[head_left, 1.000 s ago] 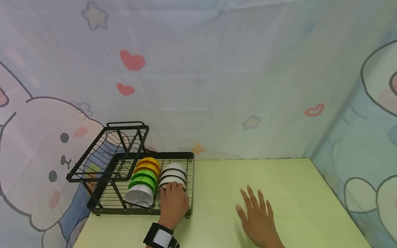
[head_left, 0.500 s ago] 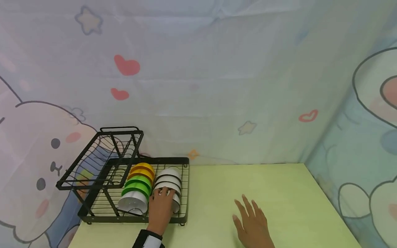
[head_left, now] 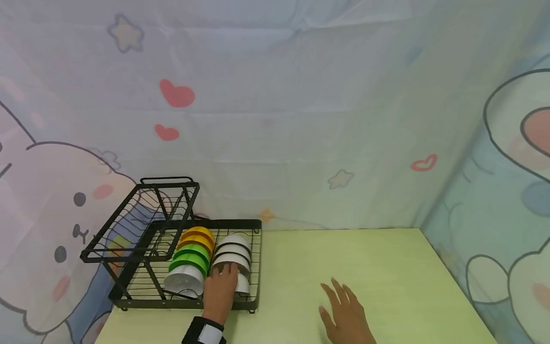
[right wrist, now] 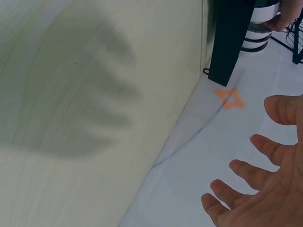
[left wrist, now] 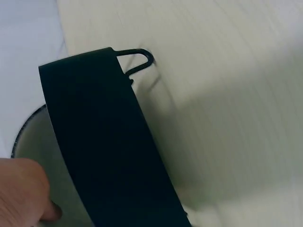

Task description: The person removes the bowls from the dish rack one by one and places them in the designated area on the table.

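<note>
"What's standing on your pale yellow-green surface [head_left: 309, 258]?"

"A black metal two-tier rack [head_left: 148, 304] is carrying one row of orange, green and white round bowls [head_left: 190, 259] and one row of white, black-rimmed bowls [head_left: 232, 248]."

"What are you holding?"

"Your right hand [head_left: 347, 316] is hovering, fingers spread wide; your left hand [head_left: 218, 291] is gripping a white, dark-rimmed bowl [left wrist: 45, 142] at its row's near end."

A staged booth, walled with cartoon-printed cloth [head_left: 275, 86].
</note>
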### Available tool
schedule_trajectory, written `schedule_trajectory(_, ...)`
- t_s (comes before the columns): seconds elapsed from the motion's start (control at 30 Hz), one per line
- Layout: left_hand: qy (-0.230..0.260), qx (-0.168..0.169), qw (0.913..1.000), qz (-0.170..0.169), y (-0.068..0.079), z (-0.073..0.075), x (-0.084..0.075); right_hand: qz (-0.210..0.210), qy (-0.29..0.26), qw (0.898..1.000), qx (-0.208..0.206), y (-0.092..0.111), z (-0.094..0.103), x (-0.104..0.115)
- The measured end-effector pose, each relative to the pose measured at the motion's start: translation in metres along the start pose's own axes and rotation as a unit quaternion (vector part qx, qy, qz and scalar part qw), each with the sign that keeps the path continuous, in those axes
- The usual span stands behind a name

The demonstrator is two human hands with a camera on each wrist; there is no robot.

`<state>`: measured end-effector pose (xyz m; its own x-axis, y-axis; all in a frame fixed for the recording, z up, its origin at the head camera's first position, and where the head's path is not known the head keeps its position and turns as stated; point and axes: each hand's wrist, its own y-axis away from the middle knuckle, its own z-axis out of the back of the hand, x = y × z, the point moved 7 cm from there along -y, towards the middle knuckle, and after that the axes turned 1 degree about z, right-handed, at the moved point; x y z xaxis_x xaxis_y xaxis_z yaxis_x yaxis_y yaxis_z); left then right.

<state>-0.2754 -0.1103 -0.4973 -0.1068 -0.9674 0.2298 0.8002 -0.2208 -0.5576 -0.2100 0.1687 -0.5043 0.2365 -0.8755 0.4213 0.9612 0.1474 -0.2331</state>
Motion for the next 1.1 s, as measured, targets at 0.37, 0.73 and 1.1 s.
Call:
schedule_trajectory(0.37,0.029,0.106,0.9938,0.018,0.014,-0.011,0.007,0.01,-0.016,1.0,-0.003,-0.002,-0.004,0.007)
schedule_trajectory(0.73,0.05,0.042,0.9965,0.052,-0.002,0.027,0.02,0.013,-0.04,0.999,-0.006,-0.013,-0.003,0.021)
schedule_trajectory(1.1,0.133,0.032,0.9887,0.062,-0.003,0.052,0.003,0.008,-0.068,0.998,0.018,-0.015,-0.012,0.035)
